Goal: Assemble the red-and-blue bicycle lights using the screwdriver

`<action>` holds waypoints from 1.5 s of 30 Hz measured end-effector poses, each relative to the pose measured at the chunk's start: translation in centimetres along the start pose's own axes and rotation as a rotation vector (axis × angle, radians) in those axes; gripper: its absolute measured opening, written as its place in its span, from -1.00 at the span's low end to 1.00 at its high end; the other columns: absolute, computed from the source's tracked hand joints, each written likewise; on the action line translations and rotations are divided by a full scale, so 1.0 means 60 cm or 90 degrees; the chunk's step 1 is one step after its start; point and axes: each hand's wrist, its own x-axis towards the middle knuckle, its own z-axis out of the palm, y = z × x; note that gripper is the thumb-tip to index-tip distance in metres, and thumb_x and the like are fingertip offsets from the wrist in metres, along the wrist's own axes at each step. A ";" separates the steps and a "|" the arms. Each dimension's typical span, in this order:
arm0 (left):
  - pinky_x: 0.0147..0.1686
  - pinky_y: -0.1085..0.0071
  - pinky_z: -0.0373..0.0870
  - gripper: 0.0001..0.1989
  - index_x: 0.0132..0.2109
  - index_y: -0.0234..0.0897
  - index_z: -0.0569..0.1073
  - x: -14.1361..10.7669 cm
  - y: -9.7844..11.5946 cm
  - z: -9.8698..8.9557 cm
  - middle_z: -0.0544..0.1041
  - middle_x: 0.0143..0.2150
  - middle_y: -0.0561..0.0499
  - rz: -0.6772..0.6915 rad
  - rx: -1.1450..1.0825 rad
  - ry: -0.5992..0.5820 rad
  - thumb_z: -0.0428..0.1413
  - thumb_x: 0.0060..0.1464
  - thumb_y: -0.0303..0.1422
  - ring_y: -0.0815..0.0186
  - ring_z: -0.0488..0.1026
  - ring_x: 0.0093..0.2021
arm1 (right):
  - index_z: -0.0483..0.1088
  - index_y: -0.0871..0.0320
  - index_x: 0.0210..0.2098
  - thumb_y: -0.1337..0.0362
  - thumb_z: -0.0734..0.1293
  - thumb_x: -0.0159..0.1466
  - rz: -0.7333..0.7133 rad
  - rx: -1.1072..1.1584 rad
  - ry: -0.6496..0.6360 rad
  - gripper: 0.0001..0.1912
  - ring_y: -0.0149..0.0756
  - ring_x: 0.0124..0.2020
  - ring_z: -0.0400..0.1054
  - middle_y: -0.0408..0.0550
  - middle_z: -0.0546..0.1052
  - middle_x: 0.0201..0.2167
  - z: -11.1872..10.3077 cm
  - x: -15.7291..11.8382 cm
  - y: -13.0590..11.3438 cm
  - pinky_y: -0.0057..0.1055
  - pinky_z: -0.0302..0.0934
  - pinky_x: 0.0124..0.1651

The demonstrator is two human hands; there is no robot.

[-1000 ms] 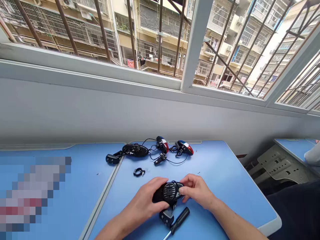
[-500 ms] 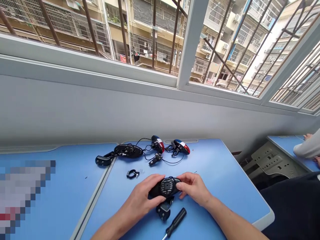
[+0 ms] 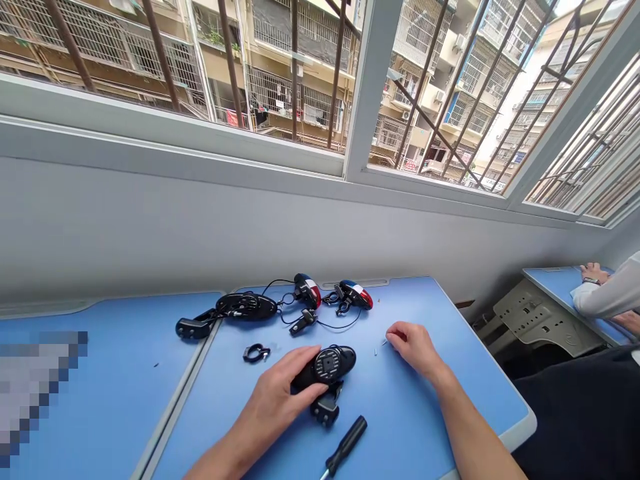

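My left hand (image 3: 280, 393) grips a black bicycle horn (image 3: 347, 361) by its left end, thumb and fingers on either side. A round slotted disc faces up on it. Below the horn lies a black two-button switch (image 3: 325, 410). Out to the right, my right hand (image 3: 413, 347) has thumb and forefinger pinched together at the tabletop on a small screw (image 3: 385, 342), whose end just shows. Another small screw (image 3: 375, 352) rests beside those fingertips. In front of the horn lies a black-handled screwdriver (image 3: 346, 445), its shaft running out of view.
Toward the wall are another black horn (image 3: 250, 306), two blue-white-red horns (image 3: 307, 291) (image 3: 357, 294) with cords, and a small clamp piece (image 3: 303, 322). A black ring clamp (image 3: 257, 353) lies left of centre. Another person's arm (image 3: 607, 293) rests on a desk at right.
My right hand has left the horn and moved right to the screws on the table. My left hand still holds the horn. The whole view has shifted slightly.
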 end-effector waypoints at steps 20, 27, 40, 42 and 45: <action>0.04 0.24 0.37 -0.56 0.00 -0.16 0.49 -0.010 0.053 -0.010 0.54 0.01 -0.04 -0.052 -0.070 -0.049 0.12 -0.12 -0.40 0.10 0.45 0.01 | 0.33 0.11 -0.45 0.32 0.18 0.23 -0.078 0.025 -0.048 -0.84 -0.34 -0.48 0.28 -0.16 0.37 -0.53 0.011 -0.001 0.002 -0.43 0.24 -0.41; -0.04 0.26 0.42 -0.61 -0.07 -0.22 0.51 -0.003 0.066 -0.016 0.57 -0.08 -0.03 -0.087 -0.088 -0.040 0.14 -0.13 -0.42 0.13 0.49 -0.08 | 0.33 0.13 -0.42 0.20 0.22 0.24 -0.069 0.169 -0.064 -0.83 -0.32 -0.44 0.36 -0.11 0.40 -0.48 0.030 -0.010 -0.016 -0.42 0.35 -0.43; -0.02 0.27 0.39 -0.62 -0.06 -0.22 0.50 0.000 0.072 -0.023 0.55 -0.05 -0.04 -0.061 -0.080 -0.072 0.10 -0.11 -0.44 0.14 0.47 -0.06 | 0.47 0.14 -0.35 0.25 0.26 0.23 -0.171 0.199 -0.087 -0.84 -0.34 -0.40 0.34 -0.05 0.47 -0.38 0.069 -0.031 -0.051 -0.46 0.33 -0.41; -0.01 0.26 0.38 -0.61 -0.04 -0.22 0.49 -0.001 0.067 -0.021 0.55 -0.04 -0.04 -0.053 -0.080 -0.077 0.09 -0.09 -0.44 0.14 0.46 -0.05 | 0.47 0.13 -0.34 0.28 0.24 0.25 -0.220 0.173 -0.064 -0.83 -0.32 -0.38 0.34 -0.04 0.48 -0.39 0.070 -0.032 -0.051 -0.45 0.31 -0.39; -0.01 0.26 0.38 -0.60 -0.03 -0.21 0.48 -0.002 0.062 -0.019 0.54 -0.03 -0.04 -0.048 -0.079 -0.074 0.10 -0.08 -0.42 0.13 0.46 -0.05 | 0.47 0.12 -0.31 0.33 0.19 0.29 -0.323 0.117 -0.007 -0.79 -0.32 -0.40 0.35 -0.04 0.50 -0.41 0.072 -0.033 -0.051 -0.42 0.29 -0.36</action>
